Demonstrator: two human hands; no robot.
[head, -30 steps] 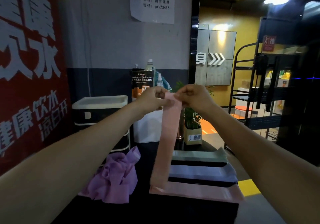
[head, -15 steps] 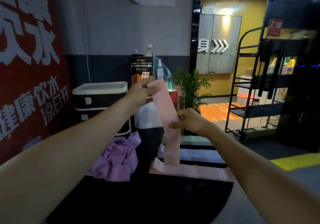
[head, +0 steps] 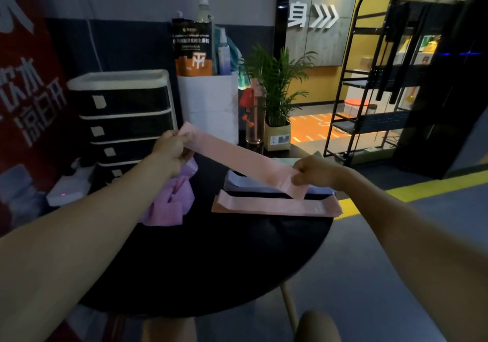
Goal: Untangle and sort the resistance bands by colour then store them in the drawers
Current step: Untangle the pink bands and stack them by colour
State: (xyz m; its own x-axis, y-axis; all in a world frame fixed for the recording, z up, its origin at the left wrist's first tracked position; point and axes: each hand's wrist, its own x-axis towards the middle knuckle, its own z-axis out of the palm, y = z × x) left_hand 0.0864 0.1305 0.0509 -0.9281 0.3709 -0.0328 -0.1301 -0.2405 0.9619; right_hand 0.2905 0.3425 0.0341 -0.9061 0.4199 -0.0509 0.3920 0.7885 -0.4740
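Both hands hold one pink band (head: 237, 160) stretched flat above the round black table (head: 211, 262). Left hand (head: 171, 148) pinches its far end, right hand (head: 314, 171) pinches its near end. Below it, a pink pile (head: 274, 205) lies by the table's right edge, and purple bands (head: 171, 199) bunch near its left edge.

Round black table (head: 237, 262) here, glossy top on light wooden legs. On it: a crumpled heap of purple bands (head: 169, 201) on the left side — and on the right, flattened bands laid in rows, a pink stack (head: 274, 207) nearest, a lavender one (head: 243, 183) just behind it, mostly hidden.
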